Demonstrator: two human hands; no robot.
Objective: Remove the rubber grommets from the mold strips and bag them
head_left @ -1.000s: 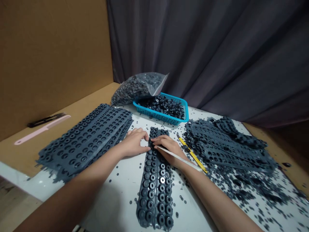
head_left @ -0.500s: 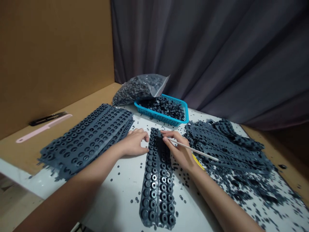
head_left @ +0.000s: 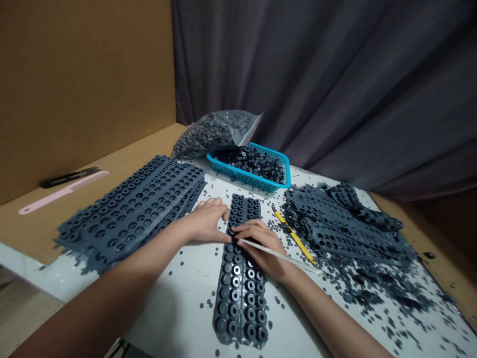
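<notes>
Two bare hands work at one dark grey rubber strip (head_left: 241,293), which lies lengthwise on a white tabletop (head_left: 175,323) and carries rows of ringed studs. The left hand (head_left: 206,221) lies open, its fingertips against the strip's left edge, gripping nothing. The right hand (head_left: 259,246) is closed around one thin white stick (head_left: 279,256), with its fingers over the strip's upper part and hiding some studs. The stick's tip sits close to the strip, but its exact contact is hard to make out.

Two heaps of similar strips flank the hands: a neat stack (head_left: 130,209) on the left and a messier pile (head_left: 337,223) on the right; their sheets cannot be counted. One yellow craft knife (head_left: 294,240) lies beside the pile, partly behind the stick. Beyond the strip sit one turquoise plastic basket (head_left: 249,169) of loose black rubber pieces and one clear plastic bag (head_left: 216,133) of more. Countless loose pieces (head_left: 376,293) are scattered across the tabletop.
</notes>
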